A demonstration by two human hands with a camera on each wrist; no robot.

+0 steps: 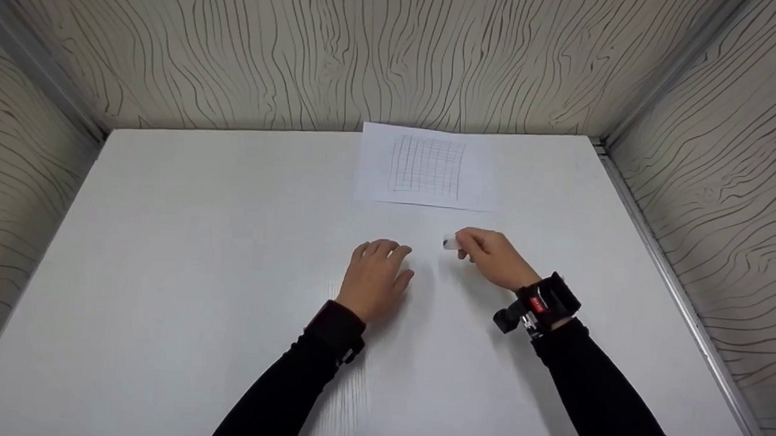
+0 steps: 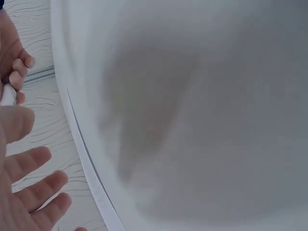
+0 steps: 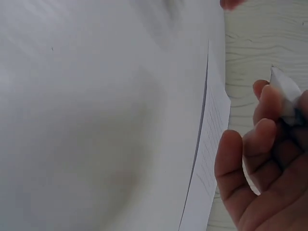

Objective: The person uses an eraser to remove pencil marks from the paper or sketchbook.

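White tabletop [image 1: 187, 250] extends left of the left hand [image 1: 374, 279], its fingers apart. A white object [image 1: 450, 241] juts leftward from the pinching fingertips of the right hand [image 1: 493, 255], near the gridded sheet [image 1: 426, 168]; the right table edge [image 1: 672, 312] lies well apart.

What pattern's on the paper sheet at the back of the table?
A grid of thin dark lines on the white paper sheet; clearest in the head view.

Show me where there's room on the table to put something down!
The biggest bare patch on the table runs from the left hand to the left edge. Another lies between the right hand and the right edge. Crowded: the middle, with both hands, a white piece and, behind them, paper.
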